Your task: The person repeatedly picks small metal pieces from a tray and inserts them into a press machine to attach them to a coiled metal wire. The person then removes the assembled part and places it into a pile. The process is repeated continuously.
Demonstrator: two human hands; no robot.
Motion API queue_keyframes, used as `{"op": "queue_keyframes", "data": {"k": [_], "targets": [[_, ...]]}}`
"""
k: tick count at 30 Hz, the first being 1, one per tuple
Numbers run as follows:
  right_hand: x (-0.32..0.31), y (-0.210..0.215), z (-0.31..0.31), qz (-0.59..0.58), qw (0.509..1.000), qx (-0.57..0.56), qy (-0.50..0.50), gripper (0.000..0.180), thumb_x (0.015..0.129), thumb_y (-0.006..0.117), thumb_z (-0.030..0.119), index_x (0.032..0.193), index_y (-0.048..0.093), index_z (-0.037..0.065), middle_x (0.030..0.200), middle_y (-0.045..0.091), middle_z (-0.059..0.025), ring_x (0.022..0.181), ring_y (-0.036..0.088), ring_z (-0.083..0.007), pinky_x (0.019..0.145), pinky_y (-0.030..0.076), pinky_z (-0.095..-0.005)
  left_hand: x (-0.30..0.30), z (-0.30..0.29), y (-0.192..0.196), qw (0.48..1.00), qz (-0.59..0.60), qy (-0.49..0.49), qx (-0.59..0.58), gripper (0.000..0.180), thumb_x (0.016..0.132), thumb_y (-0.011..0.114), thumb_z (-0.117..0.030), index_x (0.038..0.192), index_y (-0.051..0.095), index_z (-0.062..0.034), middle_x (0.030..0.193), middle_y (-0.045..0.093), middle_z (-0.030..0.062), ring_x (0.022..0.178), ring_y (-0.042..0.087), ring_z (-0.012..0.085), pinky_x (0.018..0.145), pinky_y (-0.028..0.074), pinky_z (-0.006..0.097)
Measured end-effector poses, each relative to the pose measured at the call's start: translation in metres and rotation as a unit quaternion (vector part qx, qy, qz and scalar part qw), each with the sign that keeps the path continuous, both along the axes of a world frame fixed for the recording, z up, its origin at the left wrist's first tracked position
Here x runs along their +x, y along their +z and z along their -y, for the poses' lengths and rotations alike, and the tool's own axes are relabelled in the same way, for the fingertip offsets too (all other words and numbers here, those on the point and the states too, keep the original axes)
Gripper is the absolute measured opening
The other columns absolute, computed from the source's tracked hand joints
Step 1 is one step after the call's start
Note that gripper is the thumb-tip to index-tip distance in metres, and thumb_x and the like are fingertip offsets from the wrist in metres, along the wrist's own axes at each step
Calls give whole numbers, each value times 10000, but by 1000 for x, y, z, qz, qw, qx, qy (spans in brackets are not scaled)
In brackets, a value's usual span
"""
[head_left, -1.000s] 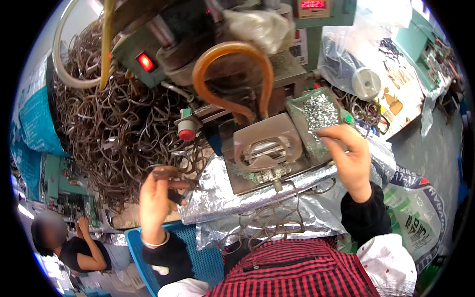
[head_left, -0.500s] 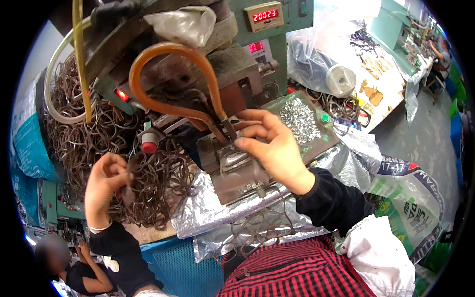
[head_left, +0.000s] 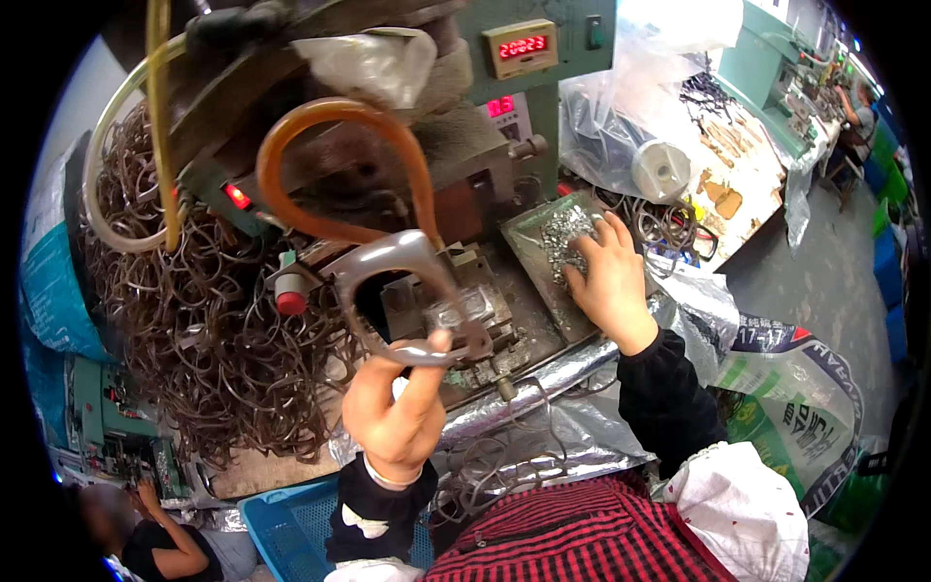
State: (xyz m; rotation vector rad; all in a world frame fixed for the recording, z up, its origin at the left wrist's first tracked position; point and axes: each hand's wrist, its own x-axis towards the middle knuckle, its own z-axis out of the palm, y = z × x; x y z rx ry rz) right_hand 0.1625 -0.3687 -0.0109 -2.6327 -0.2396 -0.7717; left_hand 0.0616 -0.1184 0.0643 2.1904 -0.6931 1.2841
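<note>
My left hand (head_left: 393,417) pinches the lower rim of a glossy grey-brown plastic eyeglass frame (head_left: 412,244), thumb and fingers closed on it. The frame is held up in front of the small metal fixture (head_left: 475,310) of the bench machine and partly hides it. To the right, my right hand (head_left: 616,286) reaches over a flat metal tray (head_left: 529,238) with small shiny metal pieces (head_left: 562,233). Its fingertips are down at the pieces, thumb and fingers apart; whether a piece is between them is too small to see.
A large heap of brown frames (head_left: 223,339) lies left of the machine, by a red push button (head_left: 290,296). An orange hose (head_left: 276,175) loops above the fixture. A blue basket (head_left: 291,524) stands below the bench. Other people (head_left: 165,543) sit farther off.
My right hand has left the fixture and moved right to the metal pieces. My left hand has come from the heap toward the middle, with the eyeglass frame raised before the fixture.
</note>
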Motion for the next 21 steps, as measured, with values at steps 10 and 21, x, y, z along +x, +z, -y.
{"op": "queue_keyframes", "data": {"k": [10,21], "targets": [[17,-3,13,62,987,137,54,83,793,712,87,871,687,86,1015,684,-95,1078,617,-319,780,521,-436,12,-4,-5,993,13,-47,103,379,730,640,182,1053,707,-4,933,701,169,766,679,293,658,556,354],[10,21,15,74,935,346,29,97,880,683,87,965,688,42,879,697,-141,835,657,-336,742,503,-409,9,-6,-8,993,-6,-38,114,342,773,640,160,1061,684,-18,947,712,169,764,686,293,665,567,363]]}}
